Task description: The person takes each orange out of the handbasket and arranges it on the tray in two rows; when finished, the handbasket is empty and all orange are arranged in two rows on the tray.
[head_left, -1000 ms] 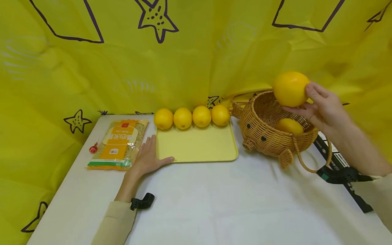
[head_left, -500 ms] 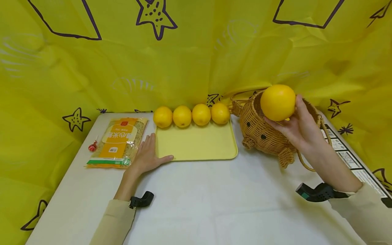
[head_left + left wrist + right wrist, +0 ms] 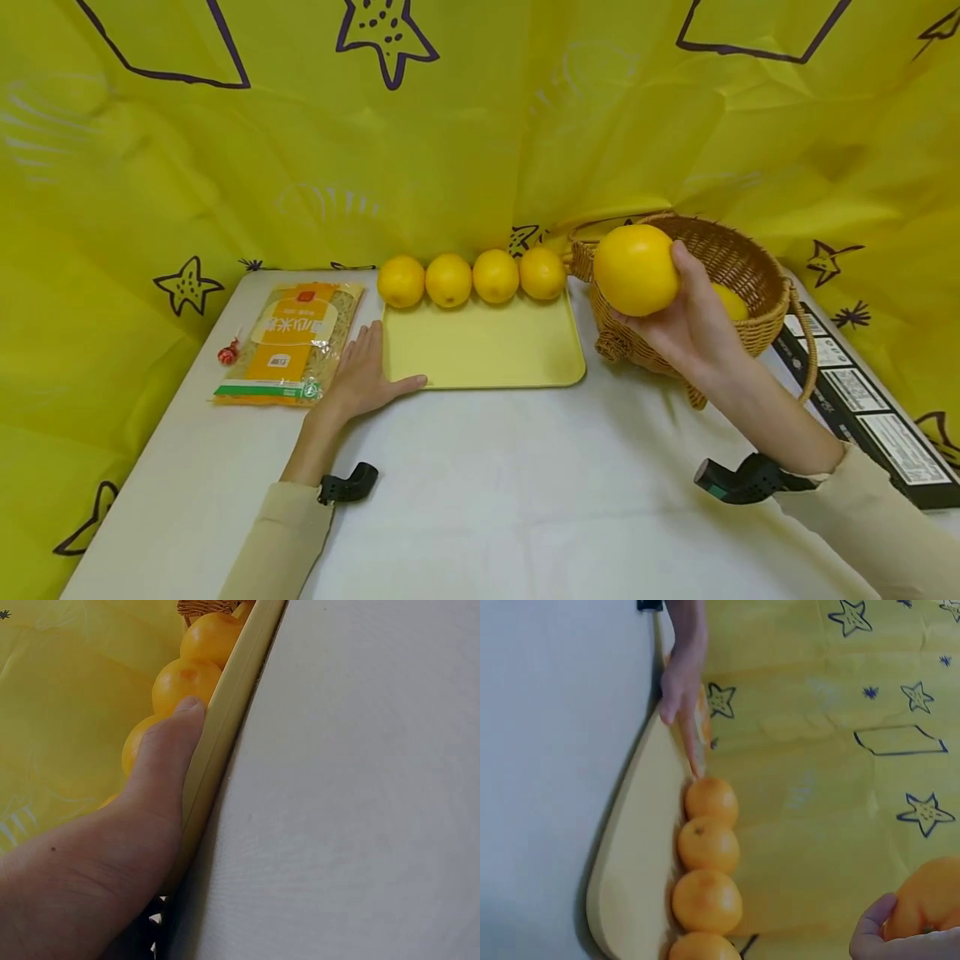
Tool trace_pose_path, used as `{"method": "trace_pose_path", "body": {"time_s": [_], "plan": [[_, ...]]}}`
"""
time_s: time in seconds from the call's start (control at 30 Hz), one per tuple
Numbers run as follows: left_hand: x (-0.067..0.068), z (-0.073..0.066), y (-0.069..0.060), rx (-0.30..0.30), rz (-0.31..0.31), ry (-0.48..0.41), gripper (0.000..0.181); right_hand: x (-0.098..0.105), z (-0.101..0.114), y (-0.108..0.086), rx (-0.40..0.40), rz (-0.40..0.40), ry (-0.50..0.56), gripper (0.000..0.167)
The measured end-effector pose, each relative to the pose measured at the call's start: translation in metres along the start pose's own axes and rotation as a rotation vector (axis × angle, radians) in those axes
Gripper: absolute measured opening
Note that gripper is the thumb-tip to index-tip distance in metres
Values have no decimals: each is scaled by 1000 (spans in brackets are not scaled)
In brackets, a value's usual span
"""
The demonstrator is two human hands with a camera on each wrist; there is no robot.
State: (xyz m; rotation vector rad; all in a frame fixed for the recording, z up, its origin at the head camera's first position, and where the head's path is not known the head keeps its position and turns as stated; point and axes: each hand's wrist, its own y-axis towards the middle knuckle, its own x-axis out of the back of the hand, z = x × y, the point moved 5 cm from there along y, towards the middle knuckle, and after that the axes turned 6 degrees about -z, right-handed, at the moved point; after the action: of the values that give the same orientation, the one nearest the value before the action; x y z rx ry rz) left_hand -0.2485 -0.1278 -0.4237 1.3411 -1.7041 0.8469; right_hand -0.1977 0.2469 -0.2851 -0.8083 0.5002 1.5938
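Observation:
My right hand (image 3: 701, 325) grips an orange (image 3: 636, 271) in the air, in front of the wicker basket (image 3: 738, 254) with a pig's face. Another orange (image 3: 729, 302) lies inside the basket, partly covered by the hand. My left hand (image 3: 365, 375) rests at the left edge of the yellow tray (image 3: 480, 354), fingers straight, thumb along its near rim. Along the tray's far side stands a row of several oranges (image 3: 448, 280), touching one another. In the right wrist view, the held orange (image 3: 926, 900) shows at the lower right corner.
Left of the tray lies a bag of yellow grain (image 3: 292, 342), with a red-wrapped lollipop (image 3: 228, 352) beside it. A long black box (image 3: 862, 400) runs along the right, beside the basket. A yellow patterned cloth (image 3: 450, 150) hangs behind the white table (image 3: 480, 483).
My right hand has carried the orange left and down, from above the basket's opening to in front of its left side. The left hand has stayed at the tray.

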Motion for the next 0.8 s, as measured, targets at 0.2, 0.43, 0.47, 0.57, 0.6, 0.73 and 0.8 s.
{"method": "trace_pose_path", "body": {"time_s": [0.2,0.43,0.47,0.57,0.6,0.73,0.8], "plan": [[1,1,1,-2,-11,-4,124,-15,-29,16,-54,-26,-142,39],[1,2,3,0,2,-4,125,-39,-64,37,-58,-41,-324,43],[1,2,3,1,1,-5,125,-44,-69,40,-50,-42,-350,42],[1,2,2,3,9,-6,125,-57,-85,50,-49,-51,-413,48],[1,2,2,5,15,-8,125,-60,-92,54,-53,-53,-445,51],[1,2,0,1,19,-13,125,-70,-118,72,-104,-60,-558,62],[0,0,-1,-1,21,-18,125,-71,-131,81,-127,-74,-620,67]]}}
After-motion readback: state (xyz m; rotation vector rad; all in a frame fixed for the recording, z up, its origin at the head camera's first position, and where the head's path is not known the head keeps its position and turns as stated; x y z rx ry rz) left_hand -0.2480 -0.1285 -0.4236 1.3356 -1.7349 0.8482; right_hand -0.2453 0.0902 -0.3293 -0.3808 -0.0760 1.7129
